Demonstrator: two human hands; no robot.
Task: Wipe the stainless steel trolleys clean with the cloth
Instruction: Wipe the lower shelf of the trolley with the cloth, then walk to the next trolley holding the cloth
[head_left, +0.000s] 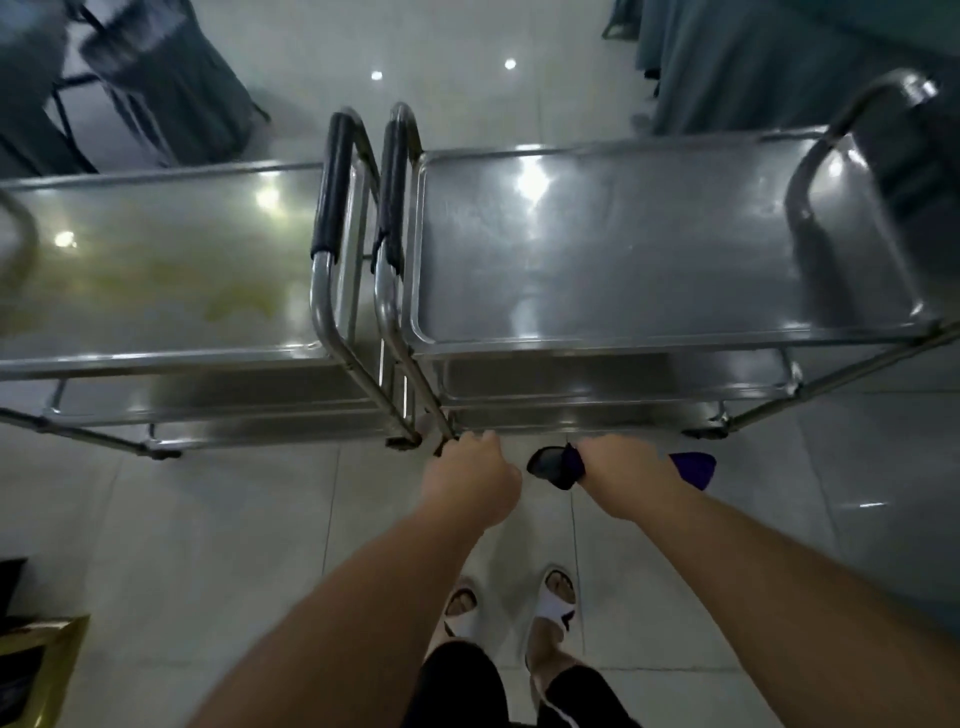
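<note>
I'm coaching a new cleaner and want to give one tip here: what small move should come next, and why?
Probably lift the right hand, which grips the dark cloth, up to the left trolley's top tray. Yellowish smears show there, while both hands sit low near the trolley legs, and the left hand holds no cloth.

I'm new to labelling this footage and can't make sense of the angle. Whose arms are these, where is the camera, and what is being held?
The camera sits on a person's head and looks down, so the arms reaching out are their own, with their feet in white slippers below. Two stainless steel trolleys stand side by side on the tiled floor: the left trolley has yellowish smears on its top tray, the right trolley looks plain. The left hand reaches to the lower frame of the right trolley; its grip is hidden. The right hand holds a dark purple cloth, bunched, its ends sticking out both sides.
</note>
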